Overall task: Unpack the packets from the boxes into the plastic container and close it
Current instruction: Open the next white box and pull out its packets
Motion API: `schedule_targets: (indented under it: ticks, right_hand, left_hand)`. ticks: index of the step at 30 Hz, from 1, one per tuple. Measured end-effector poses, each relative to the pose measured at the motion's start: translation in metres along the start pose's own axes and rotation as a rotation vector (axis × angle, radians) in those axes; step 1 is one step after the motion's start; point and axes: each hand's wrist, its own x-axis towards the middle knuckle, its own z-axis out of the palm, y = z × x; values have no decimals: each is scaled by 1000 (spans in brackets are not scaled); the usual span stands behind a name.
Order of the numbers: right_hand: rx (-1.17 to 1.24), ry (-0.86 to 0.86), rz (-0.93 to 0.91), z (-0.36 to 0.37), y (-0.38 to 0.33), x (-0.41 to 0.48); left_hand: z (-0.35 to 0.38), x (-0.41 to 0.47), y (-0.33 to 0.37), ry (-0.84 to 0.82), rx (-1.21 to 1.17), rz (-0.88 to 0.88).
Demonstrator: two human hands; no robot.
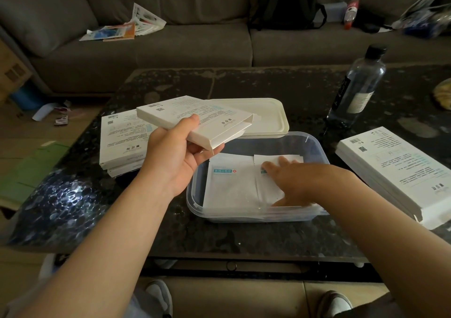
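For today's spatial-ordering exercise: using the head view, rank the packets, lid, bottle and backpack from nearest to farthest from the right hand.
From the right hand:
1. Packets: under its fingers, inside the container.
2. Lid: just behind the container.
3. Bottle: standing on the table, back right.
4. Backpack: on the sofa, beyond the table.

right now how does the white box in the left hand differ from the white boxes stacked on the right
The white cardboard box is single, gripped by the left hand; the stack of white cardboard boxes lies untouched. The held box tilts above the clear plastic container; the stack rests flat on the dark stone table. Both are white with small print.
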Motion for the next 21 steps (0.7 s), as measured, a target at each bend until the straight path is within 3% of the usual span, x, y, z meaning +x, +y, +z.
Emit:
schedule_targets:
  ticks: [9,11,16,21]
  right_hand:
    - [130,138,-32,-9,2,-16]
    - [197,296,-38,-16,2,-20]
    - [554,916,-236,-31,-13,-31]
    - [570,1065,-327,-31,-27,-33]
  left_hand:
    - [1,-2,5,-33,-91,-80]
    - [2,-3,7,-59,-135,-105]
    - [3,-4,8,-110,-217,-155]
    - [1,-3,8,-144,-206,-162]
